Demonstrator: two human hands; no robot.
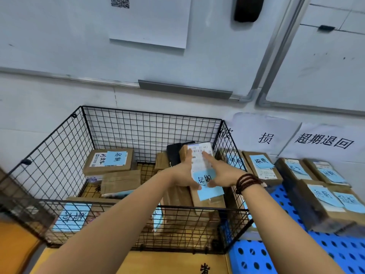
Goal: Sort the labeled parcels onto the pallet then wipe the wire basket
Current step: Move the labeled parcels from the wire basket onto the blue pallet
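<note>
QR-code sheet (150, 20) on a whiteboard (59, 36), 2 paper signs (264, 133) on the wall (39, 107) below

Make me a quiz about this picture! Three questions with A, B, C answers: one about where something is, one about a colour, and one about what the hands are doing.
1. Where is the parcel that the hands hold?
A. on a chair
B. in the wire basket
C. in a drawer

2. What colour are the sticky notes?
A. pink
B. green
C. light blue

3. What are the left hand and the right hand doing?
A. both holding one parcel
B. waving
C. holding a cloth

Answers:
1 B, black wire walls show all around it.
2 C, every note in view is light blue.
3 A, one hand grips each side of it.
</note>
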